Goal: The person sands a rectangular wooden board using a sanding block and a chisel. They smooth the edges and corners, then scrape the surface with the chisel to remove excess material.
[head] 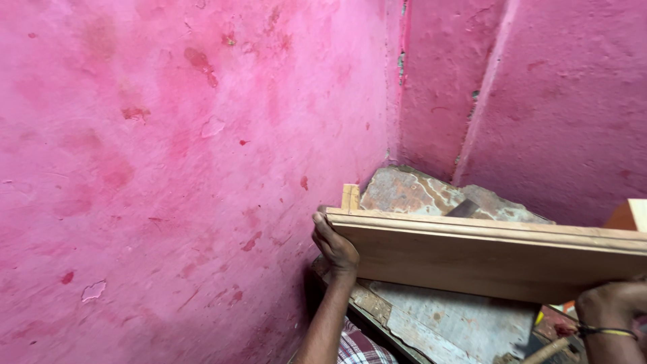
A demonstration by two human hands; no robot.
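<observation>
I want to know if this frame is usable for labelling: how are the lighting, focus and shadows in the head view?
Head view: soft, even light on the pink wall, no glare; the wooden board is sharp enough to show its edge moulding; deep shadow sits under the board beside the left hand; the right hand is dim and cut by the frame edge.

A long flat tan wooden board with a moulded edge (485, 259) runs from frame centre to the right edge. The left hand (335, 248) grips its left end at centre; the right hand (610, 303) is under its lower right. Behind it, a mottled stone slab (418, 192) leans in the pink plastered wall (168, 168) corner. Below lies a worn grey panel (451, 320); a wooden-handled hammer (549, 349) lies at lower right.
</observation>
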